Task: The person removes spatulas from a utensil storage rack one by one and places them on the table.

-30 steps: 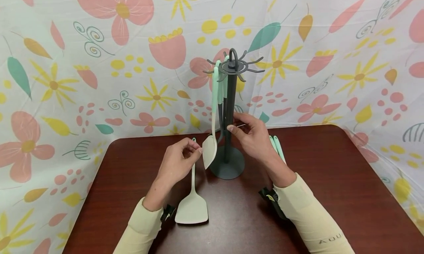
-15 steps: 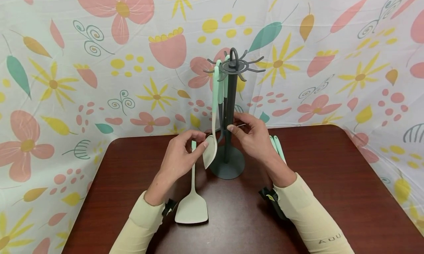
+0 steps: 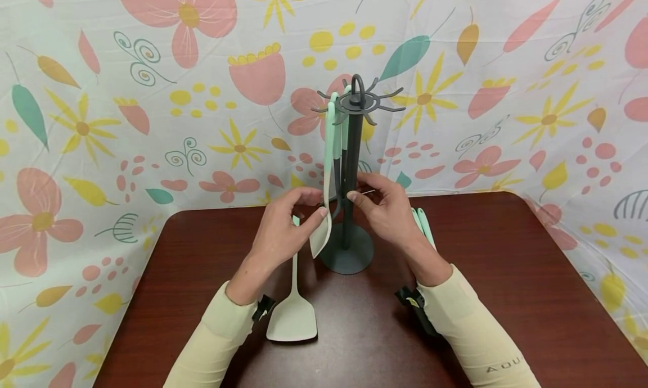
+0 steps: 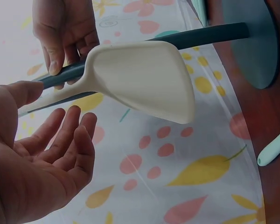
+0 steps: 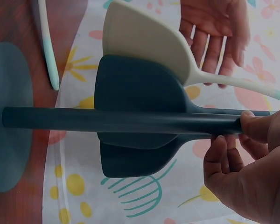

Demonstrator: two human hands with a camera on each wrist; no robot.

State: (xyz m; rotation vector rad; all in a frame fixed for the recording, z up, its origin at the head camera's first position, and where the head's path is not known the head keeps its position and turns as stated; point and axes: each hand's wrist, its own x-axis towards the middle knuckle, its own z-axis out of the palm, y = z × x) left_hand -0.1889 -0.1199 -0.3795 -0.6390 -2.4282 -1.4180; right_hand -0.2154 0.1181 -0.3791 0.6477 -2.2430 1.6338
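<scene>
A cream turner (image 3: 319, 240) hangs on the utensil rack (image 3: 352, 157). The left hand (image 3: 283, 225) sits at its neck, fingers loosely parted; the right hand (image 3: 387, 211) pinches the pole. Only the right wrist view clearly reveals two dark turner heads (image 5: 137, 86).

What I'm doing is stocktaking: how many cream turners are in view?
2: one hanging turner on the utensil stand, one lying turner on the table. More may hide behind the right arm, where two mint handles show.

Smooth, matt, plastic-looking pale hanging spatula (image 4: 142, 79); smooth, faintly glossy stand (image 3: 352, 166); glossy wood-look table (image 3: 506, 264); cloth backdrop (image 3: 152, 109).
</scene>
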